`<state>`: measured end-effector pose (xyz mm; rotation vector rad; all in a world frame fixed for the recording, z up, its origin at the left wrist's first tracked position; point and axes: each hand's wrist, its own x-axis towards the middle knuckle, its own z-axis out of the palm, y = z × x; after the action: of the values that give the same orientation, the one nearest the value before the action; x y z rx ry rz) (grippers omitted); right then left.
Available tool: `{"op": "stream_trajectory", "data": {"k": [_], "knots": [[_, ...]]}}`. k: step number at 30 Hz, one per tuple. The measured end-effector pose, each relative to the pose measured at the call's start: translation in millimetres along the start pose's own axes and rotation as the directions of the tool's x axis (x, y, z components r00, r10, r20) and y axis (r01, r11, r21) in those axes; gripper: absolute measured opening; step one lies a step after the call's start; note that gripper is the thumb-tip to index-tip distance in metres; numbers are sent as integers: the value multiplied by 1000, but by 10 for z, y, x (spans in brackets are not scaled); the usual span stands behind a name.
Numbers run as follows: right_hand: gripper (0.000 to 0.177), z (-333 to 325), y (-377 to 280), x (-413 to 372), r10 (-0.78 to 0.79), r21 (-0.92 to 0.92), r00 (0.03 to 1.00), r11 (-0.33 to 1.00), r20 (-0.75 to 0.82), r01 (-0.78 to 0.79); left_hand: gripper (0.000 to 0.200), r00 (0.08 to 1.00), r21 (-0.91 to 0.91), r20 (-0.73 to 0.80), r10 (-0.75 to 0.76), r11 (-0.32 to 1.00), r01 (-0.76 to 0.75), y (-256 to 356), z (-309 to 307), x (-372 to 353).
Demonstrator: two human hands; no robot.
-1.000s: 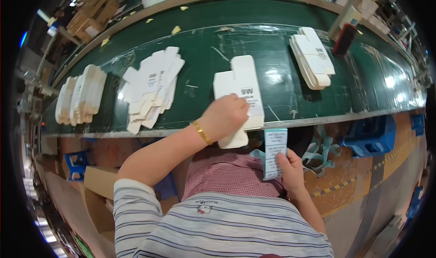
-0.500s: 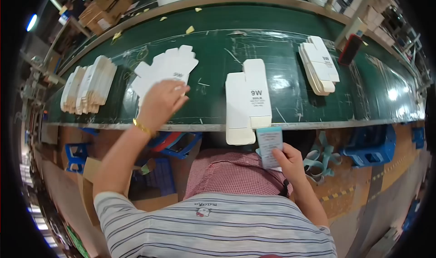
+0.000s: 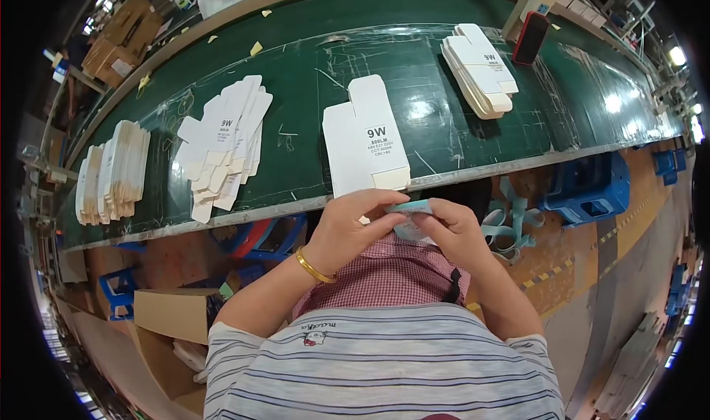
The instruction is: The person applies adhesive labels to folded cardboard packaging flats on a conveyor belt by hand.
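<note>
Stretching across the view, a glossy green worktable (image 3: 296,153) has a scuffed surface, bright reflections and a pale, worn front edge. Beyond and below it is a cluttered workshop, its brown floor (image 3: 547,290) marked with yellow-and-black striped tape.

A pale blue-green label strip (image 3: 411,207), thin, flexible and finely printed, is in front of the table edge, above a red checked apron (image 3: 370,279). The left hand (image 3: 351,227), with a smooth gold bracelet (image 3: 313,267) at its wrist, pinches one side of the strip between thumb and fingers; the right hand (image 3: 455,233) grips the other side, fingers bent.

Just beyond the hands lies a flat white folding carton (image 3: 362,139), matte, printed "9W", with a rounded tab at its far end; the left hand partly hides its near end. To the left, similar flat cartons (image 3: 225,139) overlap in an uneven fan, near tightly packed bundles (image 3: 115,172) with cream edges. A neater stack (image 3: 481,72) lies to the right, near a black, red-edged device (image 3: 531,38) leaning by a post.

Yellow scraps (image 3: 256,48) dot the far side. Below the table are an open cardboard box (image 3: 174,316), a blue plastic stool (image 3: 588,190) and loose curls of teal ribbon (image 3: 518,220).
</note>
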<state>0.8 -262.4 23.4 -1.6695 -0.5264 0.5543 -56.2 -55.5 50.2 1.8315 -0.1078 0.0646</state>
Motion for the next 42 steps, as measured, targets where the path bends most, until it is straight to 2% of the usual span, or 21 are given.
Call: {"op": "stream_trajectory", "data": {"k": [4,7,11,13,16,18,19,22,25,28,31,34,42], "knots": [[16,113,5,17,-11,88,992,996,-127,23,23,997,23,-47,54,998,-53,-32,-35,48],[16,149,70,53,29,121,990,993,-139,-12,21,999,-42,-22,-35,999,34,-53,-53,58],[19,205,88,101,90,137,978,988,-188,-64,17,997,-90,-64,-52,995,46,-124,-31,106],[22,219,82,131,141,183,970,977,-198,-105,17,996,-22,-76,-43,999,41,-135,-46,139],[25,228,131,166,76,178,984,983,-162,-46,18,994,85,-112,-10,996,19,-206,-100,198],[25,243,194,160,75,117,987,991,-140,-59,18,992,124,-123,-25,991,40,-234,-188,256],[25,243,213,176,74,84,989,994,-130,-64,21,994,111,-78,-75,990,83,-228,-230,275],[25,253,197,274,254,151,958,960,-131,-234,26,994,169,-69,-90,981,100,-284,-330,333],[25,286,204,415,429,324,897,868,-110,-376,29,978,152,-188,-89,981,119,-466,-447,355],[27,335,172,553,569,611,821,668,-50,-425,31,969,454,-130,209,882,-129,-601,-556,396],[25,319,90,639,638,642,769,607,-41,-469,34,952,550,-4,305,796,-253,-651,-572,402],[24,337,-20,680,675,657,735,579,-56,-482,37,947,546,51,317,785,-292,-684,-570,438],[26,362,-84,727,726,658,686,535,-37,-531,40,945,533,78,318,787,-309,-754,-578,467]]}}
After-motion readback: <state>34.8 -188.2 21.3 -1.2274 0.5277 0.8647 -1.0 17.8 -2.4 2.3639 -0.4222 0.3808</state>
